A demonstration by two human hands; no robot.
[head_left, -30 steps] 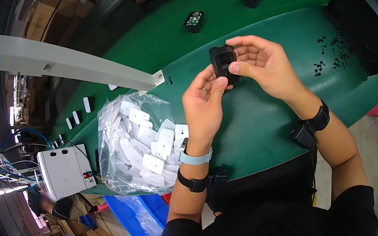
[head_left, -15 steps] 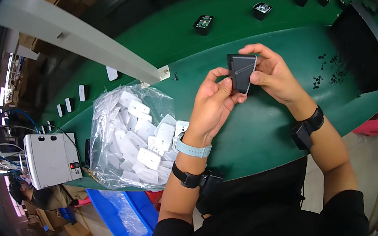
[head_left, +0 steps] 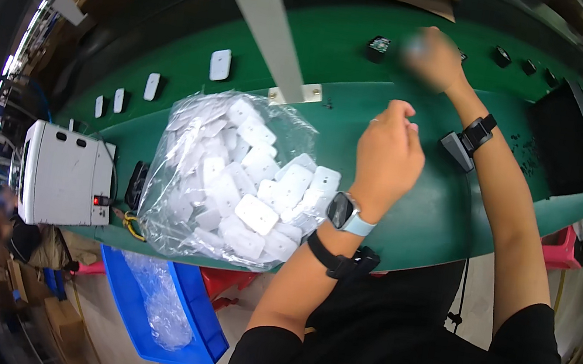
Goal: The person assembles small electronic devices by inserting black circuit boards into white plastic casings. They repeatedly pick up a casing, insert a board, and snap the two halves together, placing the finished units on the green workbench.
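My left hand (head_left: 390, 153) is raised over the green bench, its back toward me and its fingers curled together. Whatever it may hold is hidden. Farther out, over the back strip of the bench, reaches my right hand (head_left: 439, 63). Motion smears its fingers, and a pale blurred patch shows at their tips, so its grip is unclear. Just left of it stands a small black housing (head_left: 378, 49) with a circuit board inside. A clear plastic bag (head_left: 174, 154) full of white rounded plates (head_left: 255, 214) lies left of my left wrist.
A grey metal post (head_left: 265, 22) rises from the bench ahead. White-faced pieces (head_left: 220, 65) stand in a row at far left, near a white machine (head_left: 68, 177). Several black housings (head_left: 502, 57) line the back right, beside a large black tray (head_left: 573, 140). Below sits a blue bin (head_left: 125, 307).
My hands have parted from the black housing they held together. The right hand has moved forward to the back strip; the left has lowered and turned. The view has shifted leftward.
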